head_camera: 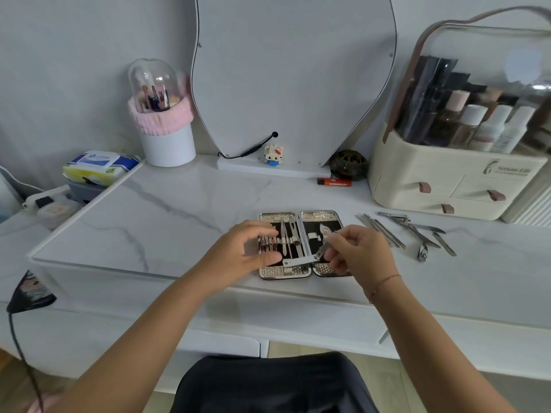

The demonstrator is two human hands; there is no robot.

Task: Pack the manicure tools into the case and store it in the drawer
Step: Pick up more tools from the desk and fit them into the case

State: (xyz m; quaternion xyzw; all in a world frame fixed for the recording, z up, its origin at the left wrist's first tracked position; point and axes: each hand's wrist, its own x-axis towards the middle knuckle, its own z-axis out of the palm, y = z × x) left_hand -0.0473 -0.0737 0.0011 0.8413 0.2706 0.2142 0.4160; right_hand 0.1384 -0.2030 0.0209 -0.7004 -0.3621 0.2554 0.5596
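Note:
An open silver manicure case (320,216) with a black lining lies flat near the front edge of the white marble vanity top (185,204). Several steel tools sit in its left half. My left hand (249,251) rests on the case's left side, thumb and fingers curved over the tool loops. My right hand (359,253) pinches a steel nail clipper (322,252) and holds it tilted over the case's hinge and lower edge. Several loose steel tools (411,234) lie on the marble to the right of the case.
A cream cosmetics organiser (441,180) with small drawers stands at the back right. A mirror (292,70), a brush holder (167,144), a small toy figure (273,155), a red lighter (334,182) and a wipes pack (98,166) line the back. The vanity's drawer fronts (149,347) run below.

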